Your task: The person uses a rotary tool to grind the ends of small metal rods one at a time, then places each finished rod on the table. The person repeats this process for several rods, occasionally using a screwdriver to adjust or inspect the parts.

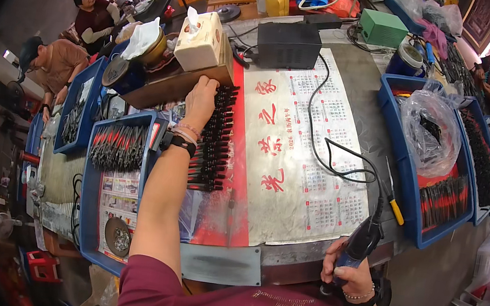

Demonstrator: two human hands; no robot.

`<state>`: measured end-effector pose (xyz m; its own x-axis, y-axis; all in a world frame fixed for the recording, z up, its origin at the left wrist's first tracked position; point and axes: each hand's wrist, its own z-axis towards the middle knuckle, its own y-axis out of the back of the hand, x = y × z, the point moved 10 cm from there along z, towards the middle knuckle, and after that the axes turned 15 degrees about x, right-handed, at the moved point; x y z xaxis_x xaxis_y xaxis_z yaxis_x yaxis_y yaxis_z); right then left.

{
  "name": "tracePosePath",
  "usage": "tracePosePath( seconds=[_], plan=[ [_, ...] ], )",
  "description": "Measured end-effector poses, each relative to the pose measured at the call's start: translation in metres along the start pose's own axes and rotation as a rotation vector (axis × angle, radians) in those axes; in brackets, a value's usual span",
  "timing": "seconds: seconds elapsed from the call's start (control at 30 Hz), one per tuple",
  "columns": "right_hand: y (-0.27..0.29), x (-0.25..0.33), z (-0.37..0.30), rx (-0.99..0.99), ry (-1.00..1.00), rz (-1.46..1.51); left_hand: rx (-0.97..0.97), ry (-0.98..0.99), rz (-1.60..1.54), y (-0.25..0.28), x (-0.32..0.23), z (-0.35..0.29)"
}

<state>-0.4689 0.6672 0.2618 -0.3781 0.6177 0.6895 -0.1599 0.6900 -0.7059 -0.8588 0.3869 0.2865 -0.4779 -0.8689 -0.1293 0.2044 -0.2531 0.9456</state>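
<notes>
My right hand (349,275) is wrapped round a dark blue and black corded electric screwdriver (361,246) at the table's front edge, its tip pointing down toward me. A black cord (329,151) runs from its rear to a black box (289,44) at the back. My left arm reaches forward, and my left hand (202,103) is closed at the far end of a row of slim black parts (214,143), beside a wooden box (173,85). The fingertips are partly hidden, so what they pinch cannot be made out.
Left of my arm stands a blue tray (90,194) with red-and-black parts and a small round dish (117,236). Rightward lie a yellow-handled tool (397,211) and another blue tray (404,146). A tissue box (201,39) sits behind. Two people work at far left, another at right.
</notes>
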Motion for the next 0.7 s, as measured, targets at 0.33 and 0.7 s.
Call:
tracePosePath(
  seconds=[0.33,0.7],
  plan=[
    [-0.019,-0.004,-0.003,0.086,-0.023,-0.020,-0.535,0.070,-0.104,0.111,-0.010,-0.049],
    [-0.054,-0.016,-0.015,0.205,-0.014,-0.070,-0.190,0.036,-1.205,0.180,-0.162,-0.205]
  ],
)
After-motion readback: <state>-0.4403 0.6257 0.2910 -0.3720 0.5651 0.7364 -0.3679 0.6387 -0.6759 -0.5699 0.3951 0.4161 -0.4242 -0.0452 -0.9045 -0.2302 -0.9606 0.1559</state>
